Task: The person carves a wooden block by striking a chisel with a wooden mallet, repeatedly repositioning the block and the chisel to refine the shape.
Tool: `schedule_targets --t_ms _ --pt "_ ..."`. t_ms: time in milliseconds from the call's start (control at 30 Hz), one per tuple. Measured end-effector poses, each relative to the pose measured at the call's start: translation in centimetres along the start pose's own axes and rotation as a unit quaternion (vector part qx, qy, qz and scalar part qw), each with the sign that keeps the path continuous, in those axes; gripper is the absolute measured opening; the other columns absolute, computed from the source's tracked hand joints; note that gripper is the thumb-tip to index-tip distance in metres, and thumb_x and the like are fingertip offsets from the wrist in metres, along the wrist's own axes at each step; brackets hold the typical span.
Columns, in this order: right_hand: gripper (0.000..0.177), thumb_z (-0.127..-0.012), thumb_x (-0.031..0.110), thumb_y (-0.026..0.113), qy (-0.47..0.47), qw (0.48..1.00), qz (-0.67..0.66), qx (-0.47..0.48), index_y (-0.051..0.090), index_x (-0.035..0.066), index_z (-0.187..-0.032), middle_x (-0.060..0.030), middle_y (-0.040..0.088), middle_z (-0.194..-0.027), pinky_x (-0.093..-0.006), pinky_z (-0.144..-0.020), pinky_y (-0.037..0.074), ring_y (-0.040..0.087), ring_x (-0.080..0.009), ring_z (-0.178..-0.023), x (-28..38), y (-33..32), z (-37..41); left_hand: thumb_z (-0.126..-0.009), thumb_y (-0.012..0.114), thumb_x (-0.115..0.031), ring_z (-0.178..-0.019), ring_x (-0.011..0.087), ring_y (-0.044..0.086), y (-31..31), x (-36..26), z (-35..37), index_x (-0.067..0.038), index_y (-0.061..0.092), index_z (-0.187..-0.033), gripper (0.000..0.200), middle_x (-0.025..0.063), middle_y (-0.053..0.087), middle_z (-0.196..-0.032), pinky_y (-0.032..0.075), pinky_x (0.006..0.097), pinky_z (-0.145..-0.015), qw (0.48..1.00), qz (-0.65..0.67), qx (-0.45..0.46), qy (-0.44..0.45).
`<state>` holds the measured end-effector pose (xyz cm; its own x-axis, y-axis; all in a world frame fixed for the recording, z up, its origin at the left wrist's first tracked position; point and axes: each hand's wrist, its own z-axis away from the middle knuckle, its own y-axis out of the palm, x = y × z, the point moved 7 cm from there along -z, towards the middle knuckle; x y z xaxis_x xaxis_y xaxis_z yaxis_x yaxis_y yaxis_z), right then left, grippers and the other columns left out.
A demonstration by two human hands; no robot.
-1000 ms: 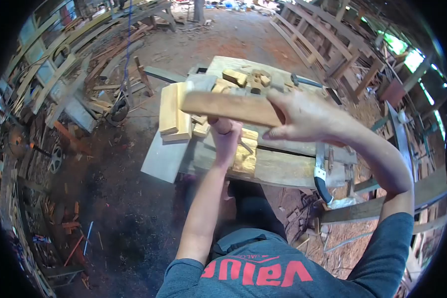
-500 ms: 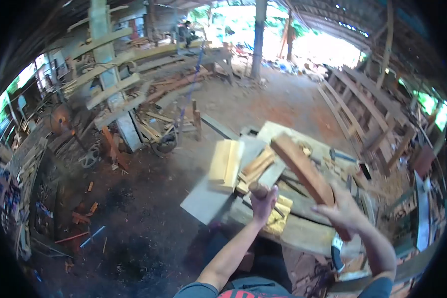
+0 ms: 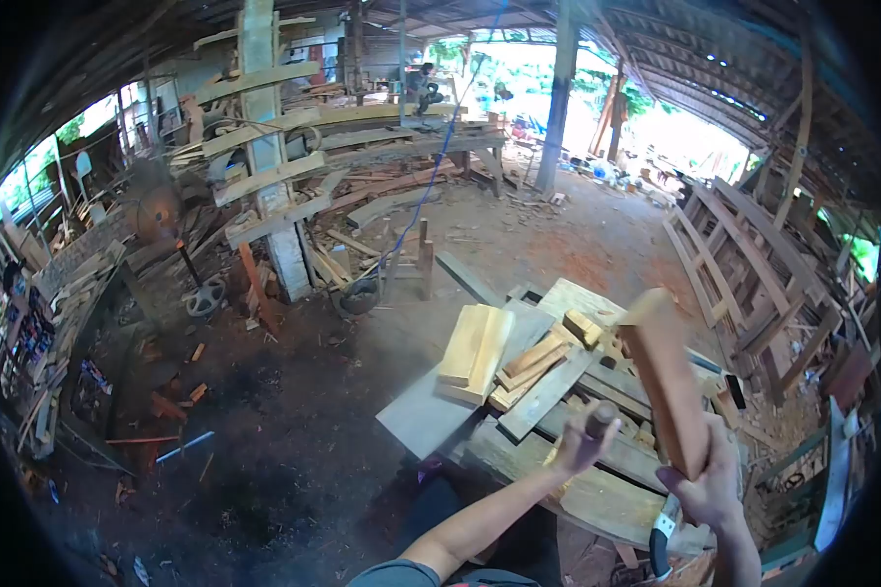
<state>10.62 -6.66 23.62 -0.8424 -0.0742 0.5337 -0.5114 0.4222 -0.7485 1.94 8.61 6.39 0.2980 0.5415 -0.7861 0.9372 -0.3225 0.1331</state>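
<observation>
Timber block [image 3: 670,377] slanted upward, gripped in your right hand [image 3: 713,479]; your left hand [image 3: 579,452] was wrapped around a wooden handle [image 3: 600,421] above the desk [image 3: 612,503].

We log wooden bar [image 3: 668,382], level over tool handle [image 3: 602,419] 1.0 s ago, now tilted steeply up; right hand [image 3: 713,479] drawn back toward bench's [image 3: 607,501] near right corner. Left hand [image 3: 582,450] shifted rightward along near edge.
</observation>
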Motion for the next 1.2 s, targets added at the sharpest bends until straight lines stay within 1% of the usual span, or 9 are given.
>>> schedule_targets --t_ms 200,300,400,500,700,833,967,1100,1200 --pt "0.067 -0.063 0.027 0.084 0.045 0.959 0.216 0.180 0.048 0.001 -0.114 -0.0231 0.066 -0.088 -0.0438 -0.074 0.051 0.067 -0.0419 -0.085 -2.7 0.4 0.9 -0.079 0.066 -0.003 -0.064 0.0205 0.060 2.2 1.1 1.3 -0.002 0.061 -0.087 0.009 0.0131 0.061 -0.073 0.047 0.0337 -0.060 0.989 0.105 0.065 -0.083" --pt "0.062 -0.063 0.025 0.083 0.049 0.994 0.097 0.027 0.051 0.001 -0.110 -0.0204 0.065 -0.084 -0.0419 -0.073 0.051 0.068 -0.0357 -0.082 -0.4 -2.1 0.3 -0.079 0.065 -0.002 -0.065 0.0262 0.060 2.0 0.3 0.9 -0.002 0.051 -0.084 0.015 0.0117 0.057 -0.071 0.046 0.0357 -0.060 0.994 0.076 0.081 0.003" --pt "0.060 -0.063 0.023 0.083 0.080 0.995 -0.044 -0.043 0.052 0.000 -0.108 -0.0195 0.065 -0.083 -0.0406 -0.074 0.050 0.067 -0.0344 -0.081 -2.5 -0.9 2.3 -0.081 0.065 0.001 -0.068 0.0103 0.051 2.1 0.8 1.2 -0.002 0.058 -0.089 0.011 0.0044 0.053 -0.072 0.043 0.0277 -0.061 0.990 0.125 0.064 0.001" --pt "0.059 -0.062 0.018 0.082 0.059 0.957 0.193 0.210 0.051 0.000 -0.109 -0.0224 0.066 -0.087 -0.0412 -0.074 0.051 0.068 -0.0376 -0.085 -2.8 0.2 1.3 -0.082 0.064 0.002 -0.066 0.0109 0.050 1.1 0.8 1.2 -0.003 0.058 -0.088 0.010 0.0045 0.052 -0.071 0.042 0.0277 -0.060 0.996 0.088 0.016 -0.012" --pt "0.058 -0.061 0.018 0.083 0.073 0.996 0.002 0.050 0.051 0.000 -0.107 -0.0221 0.066 -0.085 -0.0407 -0.072 0.052 0.068 -0.0377 -0.083 -0.1 -0.5 0.8 -0.084 0.064 -0.002 -0.067 0.0089 0.055 1.5 0.8 0.8 -0.002 0.058 -0.088 0.008 0.0065 0.054 -0.071 0.045 0.0293 -0.059 0.993 0.066 0.093 -0.015" --pt "0.058 -0.062 0.023 0.083 0.045 0.943 0.246 0.221 0.052 0.001 -0.106 -0.0149 0.064 -0.081 -0.0394 -0.070 0.051 0.065 -0.0236 -0.072 -0.2 0.2 -0.2 -0.083 0.064 -0.001 -0.066 0.0095 0.056 1.4 0.1 0.6 -0.003 0.060 -0.090 0.009 0.0060 0.058 -0.073 0.045 0.0296 -0.059 0.994 0.093 0.064 -0.016" --pt "0.065 -0.061 0.033 0.084 0.069 0.996 -0.048 -0.005 0.051 0.001 -0.107 -0.0221 0.063 -0.080 -0.0436 -0.070 0.051 0.065 -0.0414 -0.075 3.2 -0.8 -0.9 -0.082 0.064 -0.001 -0.074 0.0145 0.064 2.5 1.2 1.0 -0.002 0.061 -0.095 0.014 0.0097 0.065 -0.079 0.047 0.0314 -0.064 0.988 0.083 0.126 -0.029" --pt "0.061 -0.063 0.024 0.081 0.025 0.946 0.209 0.246 0.048 0.001 -0.109 -0.0184 0.063 -0.078 -0.0408 -0.070 0.051 0.067 -0.0317 -0.075 -1.6 0.6 -0.4 -0.081 0.065 -0.002 -0.067 0.0219 0.059 3.1 2.0 1.9 -0.003 0.057 -0.089 0.012 0.0086 0.057 -0.075 0.046 0.0332 -0.062 0.995 0.068 0.075 0.025" --pt "0.062 -0.064 0.023 0.082 0.022 0.977 0.156 0.144 0.046 0.002 -0.110 -0.0165 0.063 -0.077 -0.0395 -0.071 0.050 0.066 -0.0265 -0.075 1.7 -1.1 -1.6 -0.079 0.066 -0.004 -0.072 0.0277 0.063 2.7 0.9 1.2 -0.005 0.061 -0.095 0.017 0.0125 0.063 -0.083 0.048 0.0352 -0.064 0.989 0.049 0.136 -0.018"
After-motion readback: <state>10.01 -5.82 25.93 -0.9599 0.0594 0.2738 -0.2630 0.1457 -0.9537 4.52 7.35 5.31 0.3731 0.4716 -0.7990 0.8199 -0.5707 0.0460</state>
